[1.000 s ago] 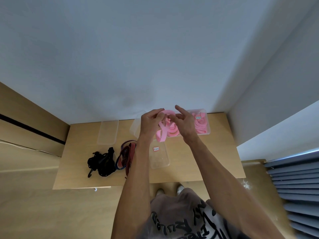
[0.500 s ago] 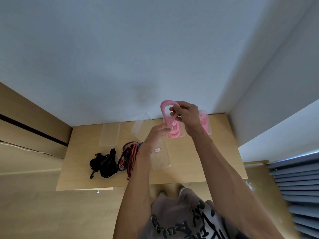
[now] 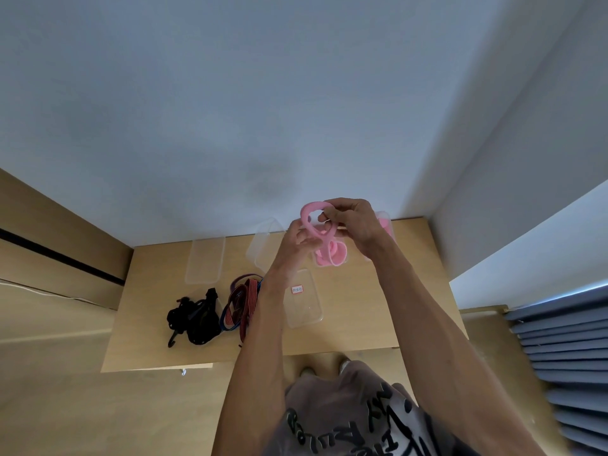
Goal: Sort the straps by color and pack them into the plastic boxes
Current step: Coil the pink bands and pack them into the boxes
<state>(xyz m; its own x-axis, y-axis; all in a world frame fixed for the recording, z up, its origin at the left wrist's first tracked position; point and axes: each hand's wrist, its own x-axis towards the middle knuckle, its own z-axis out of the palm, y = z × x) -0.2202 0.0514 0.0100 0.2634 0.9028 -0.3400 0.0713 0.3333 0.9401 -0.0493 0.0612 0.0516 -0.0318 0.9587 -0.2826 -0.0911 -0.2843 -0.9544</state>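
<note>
A pink strap [image 3: 317, 225] is held up over the far side of the table [image 3: 355, 327], above the pink-filled box [image 3: 385, 225]. The right hand [image 3: 353, 222] has its fingers curled round the strap's upper loop, pinching it, while the left hand [image 3: 296, 245] pinches the lower run of the same strap, just below and to the left of the right hand. The step in hand appears to be the coiling of this strap into a compact bundle. It is done well if each turn is laid flat on the last, the upper pinch being kept firm so that the loop does not spring open, and the loose tail fed in by the left hand without a twist. The finished coil should be made small enough to be dropped into the pink-filled box among its like. The empty labelled box [image 3: 302, 299] lies nearer than that box; the striped straps [image 3: 241, 301] and black straps [image 3: 194, 319] lie to its left, not yet packed.
</note>
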